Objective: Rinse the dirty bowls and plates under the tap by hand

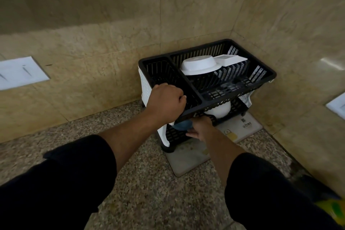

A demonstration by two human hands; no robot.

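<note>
Two hands at the rack [235, 97]. Your left hand [164, 102] curls its fingers over the upper basket's rim at 9 o'clock. Your right hand [202, 129] reaches beneath, at 6 o'clock, beside a blue dish [182, 124] on the lower shelf; whether it grips, I cannot tell.

Judged step: fetching a dish to rinse. Next, draw it low toward 6 o'clock, under the rim. The walls [112, 52] crowd 12 and 3; there is open counter [93, 129] at 9.

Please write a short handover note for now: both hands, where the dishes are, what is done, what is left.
Left hand grips the front rim of the black rack.
Right hand reaches into the lower tier at a blue dish; grip unclear.
Upper tier: upturned white bowl, square white dish.
Lower tier: second white bowl.
Tap not in view; what is rinsed cannot be told.
</note>
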